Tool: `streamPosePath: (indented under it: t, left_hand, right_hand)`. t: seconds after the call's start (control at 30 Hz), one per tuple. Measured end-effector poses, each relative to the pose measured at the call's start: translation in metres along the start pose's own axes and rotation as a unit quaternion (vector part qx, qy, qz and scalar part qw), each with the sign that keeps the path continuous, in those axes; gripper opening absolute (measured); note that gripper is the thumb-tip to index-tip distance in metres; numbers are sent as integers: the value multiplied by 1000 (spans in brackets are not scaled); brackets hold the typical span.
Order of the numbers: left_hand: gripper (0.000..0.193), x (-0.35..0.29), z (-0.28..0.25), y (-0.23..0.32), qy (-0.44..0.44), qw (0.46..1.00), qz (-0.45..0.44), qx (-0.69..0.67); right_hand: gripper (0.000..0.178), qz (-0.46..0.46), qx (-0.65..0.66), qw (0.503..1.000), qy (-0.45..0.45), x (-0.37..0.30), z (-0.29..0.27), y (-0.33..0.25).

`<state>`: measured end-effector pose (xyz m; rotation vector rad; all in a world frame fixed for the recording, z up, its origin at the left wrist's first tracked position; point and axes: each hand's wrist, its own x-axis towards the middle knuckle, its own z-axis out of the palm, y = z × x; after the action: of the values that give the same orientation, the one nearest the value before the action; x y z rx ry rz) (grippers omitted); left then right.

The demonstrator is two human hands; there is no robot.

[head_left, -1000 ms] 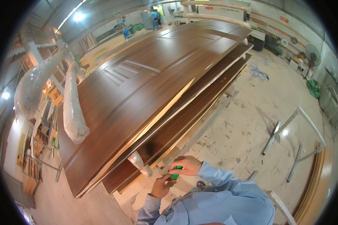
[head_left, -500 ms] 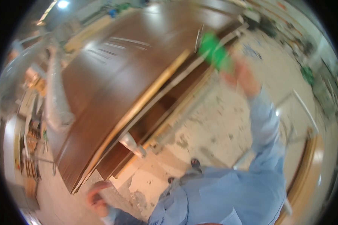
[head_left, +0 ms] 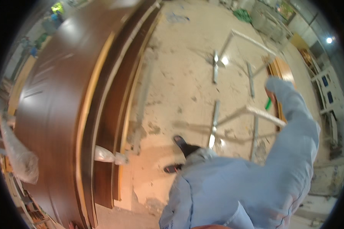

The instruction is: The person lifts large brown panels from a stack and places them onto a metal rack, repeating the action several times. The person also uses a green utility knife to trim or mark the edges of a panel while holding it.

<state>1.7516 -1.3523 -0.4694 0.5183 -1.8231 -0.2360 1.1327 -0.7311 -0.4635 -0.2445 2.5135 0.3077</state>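
Observation:
My right hand [head_left: 270,95] is stretched out to the right, largely covered by its light blue sleeve. A narrow bit of a green object [head_left: 268,104] shows beside it; the hand seems closed on this, but its kind is hidden. On the left stands a stack of dark brown panels [head_left: 61,110] with pale edges. Only the fingertips of my left hand [head_left: 72,226] come into view at the lower edge, apart and against the nearest panel. Right by my right hand lies a stack of wood-coloured boards [head_left: 282,72].
A white metal frame [head_left: 262,114] with grey feet stands on the concrete floor between me and the boards. Plastic-wrapped ends [head_left: 105,154] stick out from the panel stack. A wrapped roll [head_left: 19,156] is at far left; a green heap [head_left: 242,15] lies far off.
My view has turned right. My right hand has swung from above the panels, with the green object, over to the boards on the right. My left hand has dropped to the panel's near end.

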Motion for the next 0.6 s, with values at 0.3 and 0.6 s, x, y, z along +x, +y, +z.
streamPosePath:
  t: [0.3,0.6]
  left_hand:
    - [18,-4,-30,0,-47,988,-50,140]
    - [19,0,-32,14,-24,993,-79,87]
  right_hand:
    - [16,-249,437,859,97,-14,127,-90]
    - [36,-397,403,805,181,-23,248,-329]
